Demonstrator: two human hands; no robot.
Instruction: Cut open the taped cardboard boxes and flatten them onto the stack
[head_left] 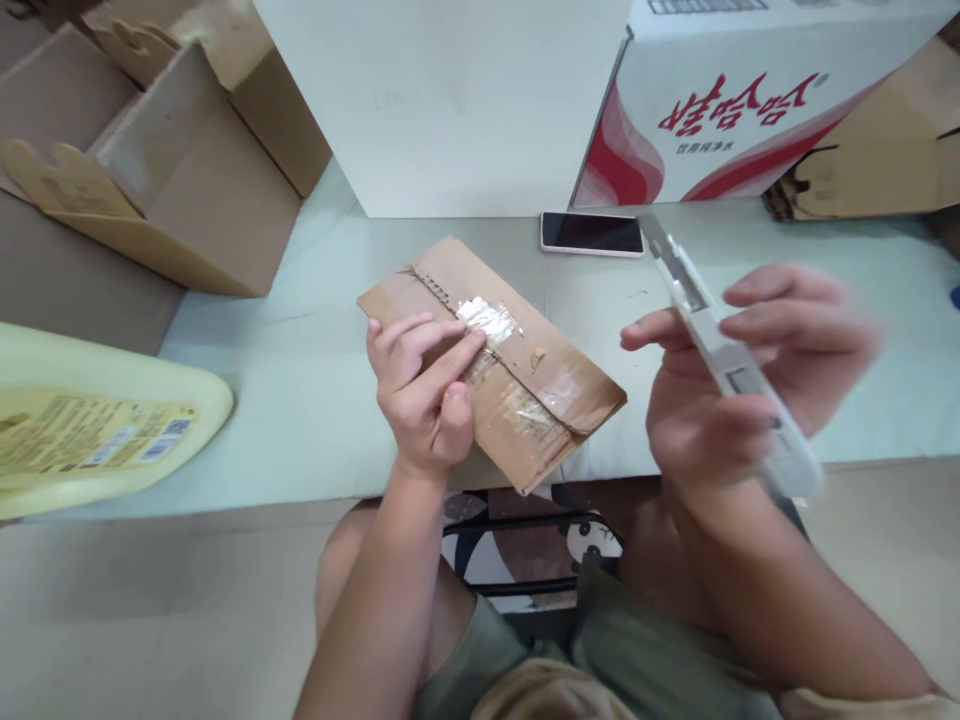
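A flat brown cardboard box lies at a slant in front of me, near the table's front edge. Clear tape crosses the seam on its top, and the card is creased there. My left hand grips the box by its near left side, with fingers resting on the top beside the seam. To the right, in the air and apart from the box, my right hand holds a white utility knife. Its blade end points up and away from me, towards the phone. Motion blurs part of the right hand.
A phone lies behind the box, before a large white box. Beside that stands a red-and-white printed carton. Open cardboard cartons are at the left, near a yellow bottle. Pale cloth covers the table.
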